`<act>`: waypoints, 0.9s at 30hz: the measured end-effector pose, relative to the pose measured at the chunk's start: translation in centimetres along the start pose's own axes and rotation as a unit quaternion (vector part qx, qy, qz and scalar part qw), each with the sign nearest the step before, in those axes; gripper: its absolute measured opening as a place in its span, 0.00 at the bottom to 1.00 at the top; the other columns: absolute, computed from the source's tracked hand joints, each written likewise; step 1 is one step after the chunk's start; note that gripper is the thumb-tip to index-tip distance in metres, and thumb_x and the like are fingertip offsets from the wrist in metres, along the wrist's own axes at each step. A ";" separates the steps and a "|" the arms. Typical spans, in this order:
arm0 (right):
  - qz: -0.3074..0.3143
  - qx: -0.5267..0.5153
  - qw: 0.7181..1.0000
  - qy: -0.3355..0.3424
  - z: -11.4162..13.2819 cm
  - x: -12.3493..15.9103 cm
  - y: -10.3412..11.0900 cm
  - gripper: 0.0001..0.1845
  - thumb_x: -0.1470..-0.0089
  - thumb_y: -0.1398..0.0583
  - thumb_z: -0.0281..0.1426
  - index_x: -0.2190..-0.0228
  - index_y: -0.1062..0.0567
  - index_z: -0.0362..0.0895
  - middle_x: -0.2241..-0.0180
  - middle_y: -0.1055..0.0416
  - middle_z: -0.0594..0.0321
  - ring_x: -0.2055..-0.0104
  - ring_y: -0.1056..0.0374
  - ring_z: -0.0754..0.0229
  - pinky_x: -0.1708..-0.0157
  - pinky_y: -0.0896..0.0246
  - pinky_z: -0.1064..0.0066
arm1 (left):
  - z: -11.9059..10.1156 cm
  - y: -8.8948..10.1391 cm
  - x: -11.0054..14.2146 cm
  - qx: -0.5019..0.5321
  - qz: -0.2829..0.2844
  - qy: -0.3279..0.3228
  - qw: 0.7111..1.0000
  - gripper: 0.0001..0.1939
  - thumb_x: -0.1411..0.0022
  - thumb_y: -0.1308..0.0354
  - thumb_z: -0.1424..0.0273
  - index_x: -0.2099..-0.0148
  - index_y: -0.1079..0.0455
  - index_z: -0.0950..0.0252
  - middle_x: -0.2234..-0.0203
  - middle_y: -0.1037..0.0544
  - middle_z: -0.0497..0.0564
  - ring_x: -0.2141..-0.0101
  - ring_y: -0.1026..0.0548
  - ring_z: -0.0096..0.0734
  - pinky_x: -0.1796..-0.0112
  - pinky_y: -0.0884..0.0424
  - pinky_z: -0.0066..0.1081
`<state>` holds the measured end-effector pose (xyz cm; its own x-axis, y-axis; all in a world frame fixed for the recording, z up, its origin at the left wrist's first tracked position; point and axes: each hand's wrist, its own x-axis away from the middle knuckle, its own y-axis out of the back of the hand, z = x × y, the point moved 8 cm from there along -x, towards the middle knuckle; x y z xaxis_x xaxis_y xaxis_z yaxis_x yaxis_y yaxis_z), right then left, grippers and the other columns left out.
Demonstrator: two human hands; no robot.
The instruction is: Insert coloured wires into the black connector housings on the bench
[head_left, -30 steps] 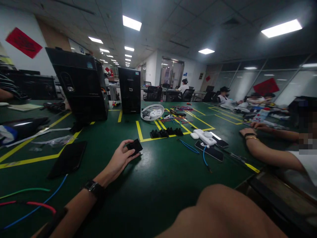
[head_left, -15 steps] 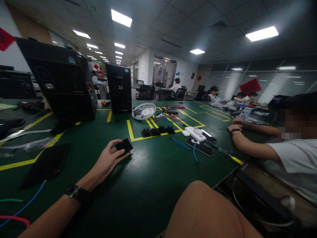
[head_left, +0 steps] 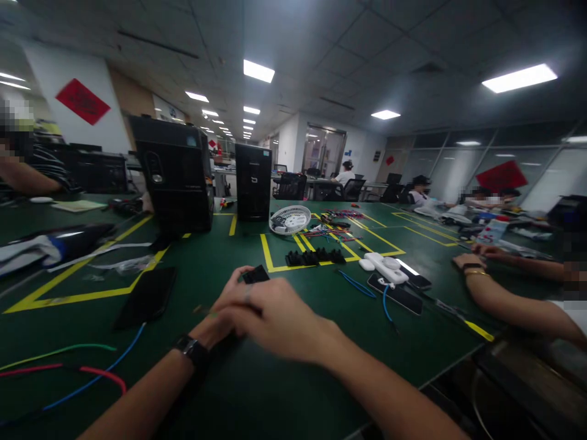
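Observation:
My left hand point(head_left: 227, 299), with a black watch on its wrist, grips a small black plastic piece point(head_left: 255, 275) just above the green table. Across it from the right reaches my right hand point(head_left: 279, 315), its fingers bent together over the left one and covering part of the grip. A thin, blurred brownish tip point(head_left: 202, 310) juts out left of my right fingers; its kind is unclear. Several black plastic parts point(head_left: 315, 256) stand in a row beyond my hands, by a yellow tape line.
Two black computer towers point(head_left: 177, 177) stand at the back left. A white basket point(head_left: 290, 220) and loose wires point(head_left: 332, 232) lie beyond the row. Phones point(head_left: 397, 294) and a white device point(head_left: 386, 269) lie right, near a co-worker's arm point(head_left: 495, 296). A black tablet point(head_left: 147, 296) lies left.
My right hand has come in from the right and now lies over the left hand. The view has turned left, and my knee is out of sight. The left hand still holds the black piece.

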<state>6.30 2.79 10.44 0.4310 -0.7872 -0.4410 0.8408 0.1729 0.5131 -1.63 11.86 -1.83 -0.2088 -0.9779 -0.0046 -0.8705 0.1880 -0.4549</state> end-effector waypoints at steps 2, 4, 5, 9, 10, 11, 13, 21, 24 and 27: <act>-0.072 -0.010 0.997 -0.035 -2.1 -1.0 1.5 0.10 0.40 0.47 0.31 0.62 0.25 0.47 0.70 0.27 0.67 0.65 0.30 0.64 0.66 0.37 0.74 | -0.3 -0.3 0.2 0.016 0.009 -0.015 1.000 0.23 0.51 0.38 0.80 0.53 0.38 0.61 0.68 0.24 0.48 0.67 0.23 0.31 0.61 0.25 0.34; -0.141 -0.007 0.987 -0.081 -5.1 -1.4 2.9 0.10 0.41 0.47 0.29 0.62 0.26 0.44 0.78 0.30 0.68 0.73 0.32 0.64 0.72 0.40 0.75 | -0.6 -0.4 0.3 0.041 0.003 -0.029 0.999 0.22 0.49 0.39 0.80 0.54 0.40 0.60 0.64 0.24 0.49 0.62 0.23 0.31 0.55 0.27 0.36; -0.156 0.002 0.984 -0.090 -6.5 -1.5 3.2 0.09 0.42 0.47 0.29 0.62 0.27 0.43 0.80 0.32 0.69 0.76 0.33 0.65 0.74 0.41 0.75 | -0.7 -0.5 0.3 0.051 0.001 -0.033 0.998 0.22 0.49 0.39 0.80 0.54 0.40 0.60 0.62 0.24 0.50 0.59 0.24 0.31 0.53 0.29 0.37; -0.143 0.045 0.986 -0.070 -9.3 -1.0 2.4 0.07 0.42 0.45 0.30 0.64 0.28 0.43 0.81 0.31 0.70 0.77 0.33 0.65 0.72 0.42 0.75 | -1.0 -0.9 0.6 0.044 0.003 -0.034 0.998 0.23 0.47 0.39 0.80 0.53 0.42 0.59 0.59 0.25 0.50 0.57 0.25 0.30 0.50 0.31 0.38; -0.141 0.053 0.986 -0.068 -9.4 -0.9 2.1 0.07 0.42 0.46 0.30 0.65 0.28 0.43 0.81 0.31 0.69 0.77 0.32 0.65 0.72 0.42 0.75 | -1.0 -0.9 0.7 0.041 0.004 -0.034 0.999 0.23 0.47 0.39 0.80 0.53 0.42 0.59 0.59 0.25 0.50 0.58 0.24 0.29 0.50 0.31 0.37; -0.141 0.058 0.986 -0.069 -9.5 -0.7 1.9 0.07 0.42 0.46 0.30 0.65 0.28 0.43 0.81 0.31 0.69 0.77 0.32 0.64 0.72 0.42 0.75 | -1.0 -1.0 0.7 0.040 0.005 -0.035 0.999 0.23 0.47 0.39 0.79 0.53 0.43 0.59 0.59 0.25 0.50 0.58 0.24 0.29 0.51 0.31 0.37; -0.147 0.070 0.984 -0.071 -9.3 -0.7 1.6 0.07 0.41 0.46 0.31 0.66 0.29 0.43 0.81 0.30 0.68 0.77 0.32 0.64 0.73 0.41 0.75 | -1.1 -1.0 0.8 0.046 0.012 -0.039 0.998 0.22 0.47 0.39 0.79 0.53 0.42 0.59 0.59 0.25 0.50 0.59 0.24 0.29 0.51 0.30 0.38; -0.142 0.106 0.983 -0.057 -9.2 -0.8 1.2 0.06 0.43 0.45 0.29 0.65 0.28 0.43 0.77 0.27 0.65 0.73 0.28 0.62 0.70 0.38 0.74 | -0.8 -1.1 0.6 0.058 0.027 -0.034 0.997 0.18 0.44 0.42 0.79 0.53 0.40 0.60 0.61 0.25 0.52 0.62 0.23 0.32 0.55 0.28 0.37; -0.146 0.109 0.982 -0.056 -9.3 -0.7 1.2 0.07 0.43 0.44 0.30 0.64 0.27 0.44 0.75 0.25 0.63 0.71 0.27 0.61 0.69 0.37 0.74 | -0.8 -1.1 0.5 0.062 0.028 -0.034 0.997 0.17 0.44 0.43 0.79 0.53 0.40 0.60 0.60 0.26 0.53 0.60 0.24 0.32 0.55 0.28 0.37; -0.151 0.114 0.981 -0.051 -9.1 -0.6 1.2 0.07 0.42 0.44 0.30 0.65 0.27 0.44 0.75 0.25 0.63 0.71 0.27 0.61 0.68 0.37 0.74 | -0.7 -0.9 0.4 0.067 0.018 -0.033 0.997 0.17 0.43 0.44 0.79 0.53 0.41 0.60 0.60 0.26 0.52 0.60 0.24 0.32 0.56 0.28 0.37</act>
<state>10.03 8.82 4.61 0.1289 -0.8387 -0.5291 0.8249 -0.2054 0.5267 -1.29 11.39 -0.80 -0.2054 -0.9755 -0.0794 -0.7944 0.2135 -0.5687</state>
